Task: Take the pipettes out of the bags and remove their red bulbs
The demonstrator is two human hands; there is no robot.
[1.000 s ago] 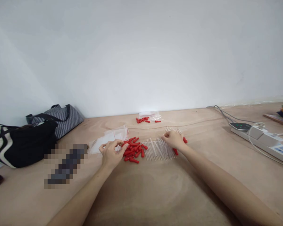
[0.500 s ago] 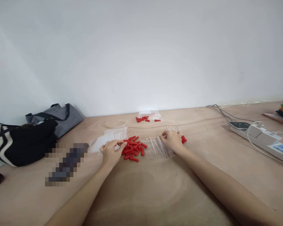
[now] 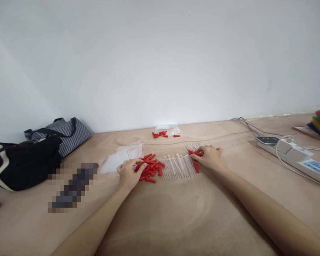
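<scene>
A pile of red rubber dropper bulbs (image 3: 150, 170) lies on the wooden table. At its left edge my left hand (image 3: 130, 173) rests with fingers curved and thumb apart from the forefinger, touching the pile; no bulb shows clearly gripped. Right of the pile, thin clear tubes (image 3: 176, 167) lie side by side in a row. Beyond their right end, my right hand (image 3: 209, 157) has its thumb and fingers closed around red bulbs in a smaller group, partly hidden by the hand. One loose red bulb (image 3: 196, 168) lies just below those fingertips.
Clear zip bags (image 3: 120, 156) lie behind my left hand. Farther back are more red bulbs (image 3: 159, 134) and a clear bag (image 3: 167, 128). Black (image 3: 29, 160) and striped bags (image 3: 76, 133) stand left, near a blurred-out object (image 3: 74, 185). A power strip (image 3: 296, 153) with cables sits right.
My right hand has moved right, off the tubes and onto the small group of red bulbs. My left hand stays at the pile, its thumb slightly lower. The view has shifted slightly.
</scene>
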